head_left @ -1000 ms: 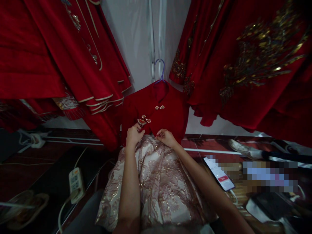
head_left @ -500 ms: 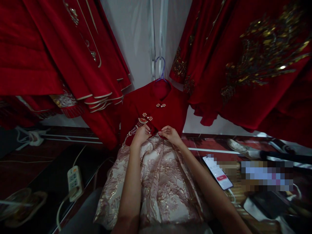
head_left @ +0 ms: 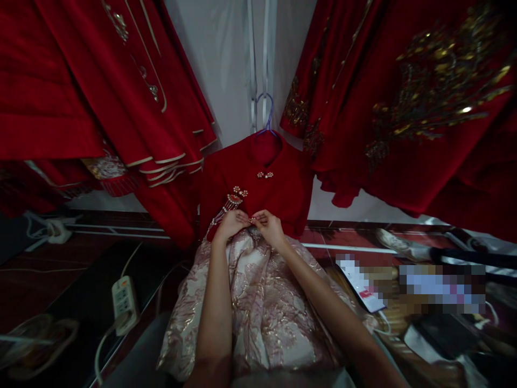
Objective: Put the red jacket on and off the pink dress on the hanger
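Observation:
A dress with a plain red bodice (head_left: 278, 196) and a pale pink-and-gold brocade skirt (head_left: 266, 302) hangs from a purple hanger (head_left: 270, 116). Jewelled clasps (head_left: 265, 175) sit below the collar, and a fan-shaped beaded ornament (head_left: 234, 201) with strands of beads lies on the bodice's left side. At the waist seam, my left hand (head_left: 232, 223) is closed on the red fabric. My right hand (head_left: 270, 229) pinches close beside it, fingertips nearly meeting the left ones. Whatever small piece lies between the fingertips is mostly hidden.
Red garments (head_left: 161, 97) hang at left, and others with gold sequins (head_left: 440, 91) at right. A power strip (head_left: 124, 304) lies on a black surface. A phone (head_left: 361, 285) with a cable rests at right, near a person's shoe (head_left: 398, 245). A white bar (head_left: 351, 249) runs low behind.
My right hand has moved left along the waist, closing the gap to my left hand. The bodice fabric between them has been drawn together and the skirt's folds have shifted.

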